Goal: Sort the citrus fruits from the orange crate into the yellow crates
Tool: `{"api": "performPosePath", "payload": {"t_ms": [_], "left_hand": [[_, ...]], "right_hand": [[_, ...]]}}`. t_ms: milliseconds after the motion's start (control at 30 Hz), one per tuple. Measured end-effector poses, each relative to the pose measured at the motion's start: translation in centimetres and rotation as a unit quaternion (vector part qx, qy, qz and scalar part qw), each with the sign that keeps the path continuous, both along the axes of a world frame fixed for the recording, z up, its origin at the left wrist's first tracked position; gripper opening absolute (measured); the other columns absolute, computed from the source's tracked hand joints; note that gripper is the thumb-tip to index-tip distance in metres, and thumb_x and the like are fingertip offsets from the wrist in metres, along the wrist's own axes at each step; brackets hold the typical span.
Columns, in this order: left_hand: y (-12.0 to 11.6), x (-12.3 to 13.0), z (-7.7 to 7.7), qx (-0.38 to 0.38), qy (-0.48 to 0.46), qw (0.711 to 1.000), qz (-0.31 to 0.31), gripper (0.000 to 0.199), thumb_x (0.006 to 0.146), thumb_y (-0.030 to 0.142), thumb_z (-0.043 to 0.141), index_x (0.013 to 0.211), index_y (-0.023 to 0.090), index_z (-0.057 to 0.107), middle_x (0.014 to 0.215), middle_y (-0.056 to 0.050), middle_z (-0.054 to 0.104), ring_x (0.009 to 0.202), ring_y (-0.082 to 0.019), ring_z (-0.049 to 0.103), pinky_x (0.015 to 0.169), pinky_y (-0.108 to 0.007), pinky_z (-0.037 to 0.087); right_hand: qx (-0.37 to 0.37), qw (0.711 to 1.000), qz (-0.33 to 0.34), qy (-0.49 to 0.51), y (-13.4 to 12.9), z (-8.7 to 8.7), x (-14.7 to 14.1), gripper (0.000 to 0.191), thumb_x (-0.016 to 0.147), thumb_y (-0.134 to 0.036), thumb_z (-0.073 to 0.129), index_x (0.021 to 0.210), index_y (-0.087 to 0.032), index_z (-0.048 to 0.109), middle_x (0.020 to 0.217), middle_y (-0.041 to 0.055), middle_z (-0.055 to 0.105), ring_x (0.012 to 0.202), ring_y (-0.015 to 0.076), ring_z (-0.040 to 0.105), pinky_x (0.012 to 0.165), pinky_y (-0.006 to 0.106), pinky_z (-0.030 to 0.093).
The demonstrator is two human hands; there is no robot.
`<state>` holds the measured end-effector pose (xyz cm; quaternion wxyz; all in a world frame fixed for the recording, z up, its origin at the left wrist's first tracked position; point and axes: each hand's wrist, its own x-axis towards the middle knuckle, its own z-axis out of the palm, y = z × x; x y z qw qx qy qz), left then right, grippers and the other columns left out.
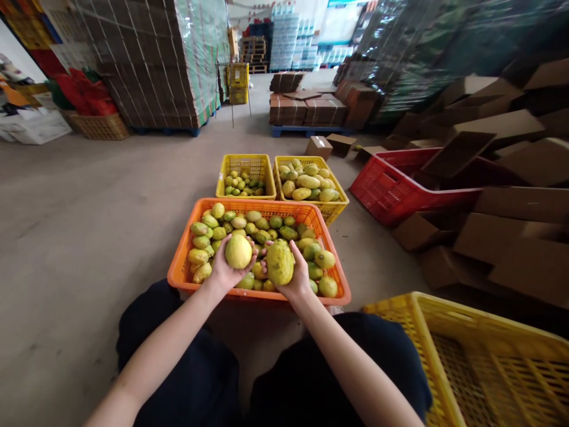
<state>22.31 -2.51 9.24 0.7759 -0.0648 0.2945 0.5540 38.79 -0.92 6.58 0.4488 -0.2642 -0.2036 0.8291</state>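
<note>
My left hand (223, 270) is closed around a round, smooth yellow papaya (239, 252). In my right hand (301, 274) sits a larger, ridged yellow-green papaya (280, 263), its skin marked with darker spots. Both fruits are held side by side, slightly apart, over an orange basket (259, 205) between my knees. That basket holds many more green and yellow papayas (290, 232), some of them hidden behind my hands. My fingers are partly covered by the fruit they grip.
Beyond the orange basket stand two yellow crates, the left (219, 185) with small green fruit, the right (336, 207) with longer yellow fruit. Another yellow crate (415, 320) is by my right knee. A red crate (386, 193) and cardboard boxes (524, 237) lie at right.
</note>
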Motion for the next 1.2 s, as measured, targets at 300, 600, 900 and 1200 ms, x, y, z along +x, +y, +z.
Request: {"api": "performPosePath", "payload": {"t_ms": [300,600,900,1200], "left_hand": [[0.4,0.2,-0.2,-0.049,0.019,0.999,0.016,0.053,0.104,0.043,0.043,0.136,0.002,0.054,0.092,-0.016,0.073,0.088,-0.025,0.075,0.062,-0.025,0.064],[0.5,0.5,-0.7,-0.077,0.015,0.997,0.0,0.052,0.105,0.044,0.044,0.141,0.007,0.051,0.098,-0.015,0.073,0.088,-0.024,0.077,0.06,-0.025,0.066],[0.4,0.5,-0.5,-0.088,-0.003,0.996,-0.007,0.055,0.104,0.047,0.044,0.143,0.007,0.05,0.107,-0.02,0.072,0.094,-0.027,0.077,0.058,-0.025,0.065],[0.3,0.4,-0.4,-0.091,-0.005,0.996,-0.016,0.053,0.105,0.049,0.042,0.138,0.009,0.052,0.094,-0.014,0.071,0.084,-0.023,0.077,0.051,-0.022,0.062]], "right_hand": [[-0.14,0.981,-0.105,0.083,0.3,-0.2,0.1,0.032,0.086,-0.042,0.06,0.106,-0.018,0.066,0.091,0.011,0.077,0.077,0.0221,0.073,0.062,0.03,0.064],[-0.261,0.956,-0.084,0.108,0.9,-0.8,0.4,0.036,0.101,-0.045,0.044,0.119,-0.016,0.058,0.083,0.0122,0.075,0.071,0.0231,0.076,0.051,0.029,0.064],[-0.278,0.95,-0.122,0.074,0.9,-0.1,0.5,0.035,0.103,-0.046,0.044,0.112,-0.017,0.06,0.078,0.0088,0.072,0.065,0.0197,0.074,0.05,0.026,0.063],[-0.263,0.955,-0.107,0.08,1.3,-1.4,0.6,0.04,0.101,-0.047,0.047,0.118,-0.013,0.06,0.079,0.0111,0.074,0.064,0.0204,0.073,0.052,0.028,0.064]]}}
